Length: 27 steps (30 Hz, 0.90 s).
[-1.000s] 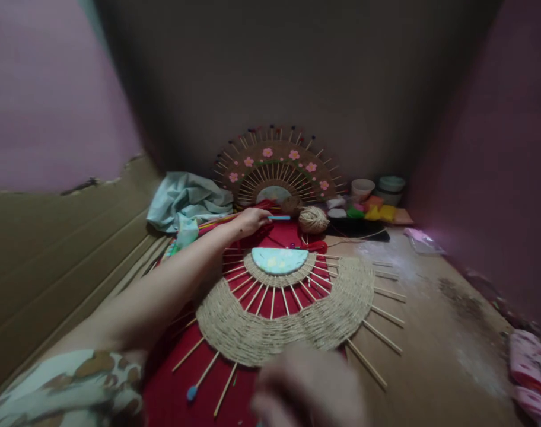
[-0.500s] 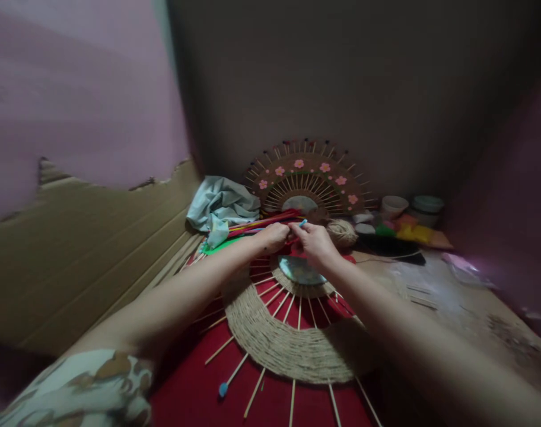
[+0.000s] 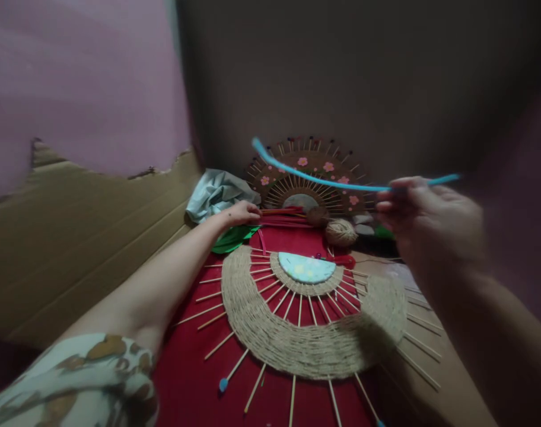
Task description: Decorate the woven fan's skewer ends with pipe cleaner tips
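1 loose pale sleeve [image 3: 70,379], brown and grey-green blotches, 2 bare forearms, hands ungloved

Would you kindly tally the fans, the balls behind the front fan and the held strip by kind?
Fans: 2 (front fan, rear fan)
Balls: 2 (tan ball, brown ball)
Blue strip in right hand: 1
Total: 5

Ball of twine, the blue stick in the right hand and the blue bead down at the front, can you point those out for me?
Ball of twine [image 3: 341,233]: head view, middle of the ball.
Blue stick [image 3: 317,179]: head view, on its long bare stretch.
Blue bead [image 3: 223,385]: head view, bead's middle.
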{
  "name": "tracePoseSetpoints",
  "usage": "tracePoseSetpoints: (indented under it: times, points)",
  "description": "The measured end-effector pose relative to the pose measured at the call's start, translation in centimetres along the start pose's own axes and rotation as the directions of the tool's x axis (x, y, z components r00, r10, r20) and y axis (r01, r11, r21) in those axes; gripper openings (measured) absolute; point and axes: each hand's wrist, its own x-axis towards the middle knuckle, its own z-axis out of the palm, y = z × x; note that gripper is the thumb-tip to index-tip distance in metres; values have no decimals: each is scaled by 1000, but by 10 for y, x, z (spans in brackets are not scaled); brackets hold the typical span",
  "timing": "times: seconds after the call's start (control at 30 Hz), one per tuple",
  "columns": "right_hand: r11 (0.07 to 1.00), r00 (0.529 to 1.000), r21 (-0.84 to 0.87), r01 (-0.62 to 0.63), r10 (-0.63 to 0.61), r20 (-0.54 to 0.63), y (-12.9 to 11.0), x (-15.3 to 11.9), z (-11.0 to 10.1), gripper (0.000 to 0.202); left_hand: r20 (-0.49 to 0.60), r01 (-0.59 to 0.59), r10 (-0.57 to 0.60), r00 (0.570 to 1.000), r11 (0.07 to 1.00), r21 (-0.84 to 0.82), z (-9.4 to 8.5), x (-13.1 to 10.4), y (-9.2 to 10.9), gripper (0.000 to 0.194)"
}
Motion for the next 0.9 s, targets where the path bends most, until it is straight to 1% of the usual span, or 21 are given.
tracePoseSetpoints:
  times: [0.07, 0.13, 0.2, 0.27, 0.3, 0.33, 0.4, 0.43, 0.53, 0.6, 0.7, 0.8, 0.87, 0.9]
  points:
    - [1000, 999, 16, -1, 2, -50, -14, -18, -5, 18, -61, -12, 8, 998, 997, -77, -11, -7, 15, 18]
    - [998, 998, 56, -37, 40, -52, -16, -37, -11, 18, -149, -36, 13, 989, 987, -155, -22, -18, 33, 22]
    - [991, 995, 104, -87, 91, -31, -5, -51, -20, 16, -234, -65, 11, 972, 972, -224, -31, -36, 51, 26]
    - [979, 989, 144, -146, 147, 2, 11, -62, -30, 11, -290, -101, 10, 957, 948, -302, -36, -60, 67, 29]
    - [974, 987, 163, -160, 161, 6, 20, -66, -36, 11, -305, -123, 10, 952, 928, -352, -36, -74, 74, 29]
    - [964, 980, 175, -200, 196, 39, 27, -69, -40, 12, -305, -144, 12, 952, 898, -415, -35, -88, 82, 28]
    - [954, 971, 188, -236, 225, 77, 37, -75, -47, 14, -285, -169, 29, 958, 861, -480, -27, -118, 97, 25]
    - [952, 968, 180, -247, 233, 97, 39, -78, -49, 15, -275, -181, 54, 960, 869, -460, -22, -132, 105, 24]
    - [951, 957, 151, -268, 245, 155, 38, -88, -50, 16, -280, -270, 199, 939, 931, -244, -9, -170, 130, 22]
    - [947, 948, 143, -288, 261, 183, 34, -95, -49, 16, -229, -317, 283, 931, 940, -128, -5, -190, 145, 20]
    - [934, 931, 142, -328, 293, 219, 31, -104, -46, 17, -155, -353, 353, 923, 935, 30, -1, -215, 162, 20]
    - [903, 892, 172, -395, 331, 308, 33, -113, -42, 19, -158, -367, 418, 895, 889, 273, 13, -237, 170, 21]
    - [873, 849, 194, -447, 345, 401, 35, -121, -40, 19, -157, -359, 444, 882, 849, 387, 31, -249, 173, 24]
    - [856, 819, 202, -476, 348, 455, 36, -126, -39, 19, -155, -361, 454, 878, 838, 410, 41, -254, 173, 26]
